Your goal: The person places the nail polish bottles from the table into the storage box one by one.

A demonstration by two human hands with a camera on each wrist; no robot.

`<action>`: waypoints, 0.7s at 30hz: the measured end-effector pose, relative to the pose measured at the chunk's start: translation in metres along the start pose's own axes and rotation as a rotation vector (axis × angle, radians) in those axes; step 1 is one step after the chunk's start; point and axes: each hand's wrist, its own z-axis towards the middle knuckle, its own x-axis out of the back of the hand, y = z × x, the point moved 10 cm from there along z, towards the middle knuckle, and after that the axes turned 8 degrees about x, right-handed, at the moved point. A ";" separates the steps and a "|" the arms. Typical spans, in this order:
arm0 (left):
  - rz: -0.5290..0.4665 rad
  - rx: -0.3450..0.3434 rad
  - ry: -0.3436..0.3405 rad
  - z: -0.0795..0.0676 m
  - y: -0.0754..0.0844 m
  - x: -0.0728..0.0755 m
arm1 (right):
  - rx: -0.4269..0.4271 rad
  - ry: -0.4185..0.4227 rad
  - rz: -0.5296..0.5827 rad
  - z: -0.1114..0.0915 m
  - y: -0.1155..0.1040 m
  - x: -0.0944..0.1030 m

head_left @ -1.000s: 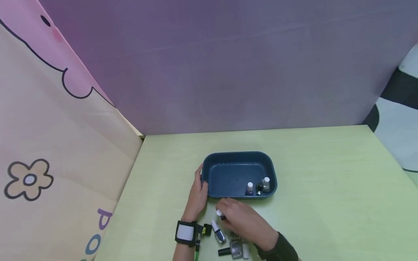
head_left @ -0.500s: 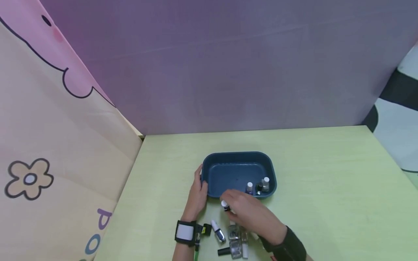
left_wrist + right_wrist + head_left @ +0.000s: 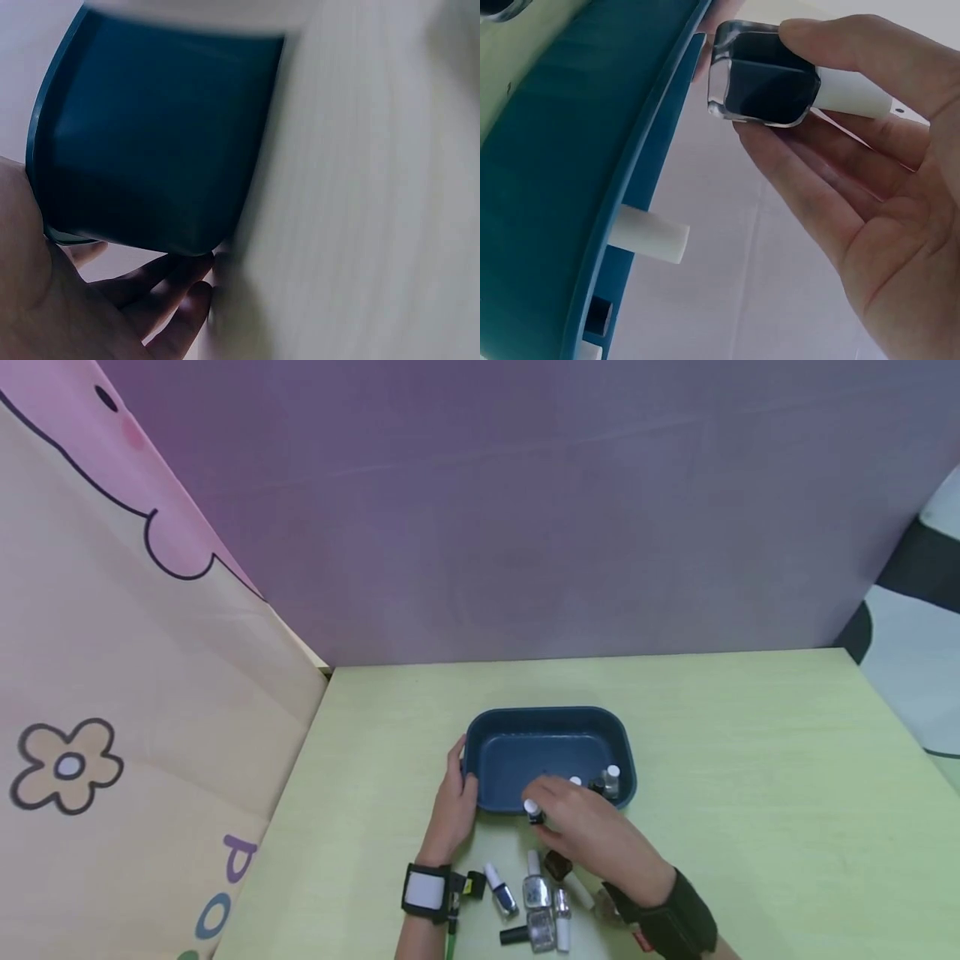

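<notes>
My right hand (image 3: 592, 831) holds a nail polish bottle (image 3: 769, 79) with dark polish and a white cap between thumb and fingers. It is just above the near rim of a dark blue plastic bin (image 3: 517, 768). My left hand (image 3: 453, 806) grips the bin's left end, its fingers (image 3: 169, 289) along the outside wall. Inside the bin's right part stand a white-capped bottle (image 3: 612, 783) and others, partly hidden behind my right hand; one white cap (image 3: 651, 232) shows above the rim in the right wrist view.
On the table (image 3: 750, 777) nearer me lie several more nail polish bottles: a dark blue one (image 3: 501, 893), a clear one (image 3: 537, 891), one with a black cap (image 3: 516, 936) and others partly under my right wrist. A purple cloth wall (image 3: 525, 527) stands behind the table.
My right hand has moved up and to the right with the bottle, from the loose bottles to the bin's near rim. The left hand stays on the bin.
</notes>
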 end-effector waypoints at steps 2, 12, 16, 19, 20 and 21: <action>-0.002 0.000 -0.003 0.000 -0.001 0.000 | -0.002 0.012 -0.005 -0.001 0.001 0.001; -0.016 -0.006 -0.005 0.002 0.000 -0.001 | 0.006 0.084 0.009 -0.004 0.005 0.008; -0.009 0.001 0.000 0.002 -0.001 -0.001 | -0.012 0.086 0.017 -0.005 0.009 0.007; 0.000 0.010 0.004 0.002 -0.002 -0.001 | -0.016 0.097 0.023 -0.007 0.013 0.006; 0.002 0.012 0.006 0.002 -0.002 -0.001 | -0.018 0.097 0.023 -0.007 0.014 0.005; 0.004 0.014 0.006 0.003 -0.003 -0.001 | -0.021 0.100 0.027 -0.007 0.015 0.005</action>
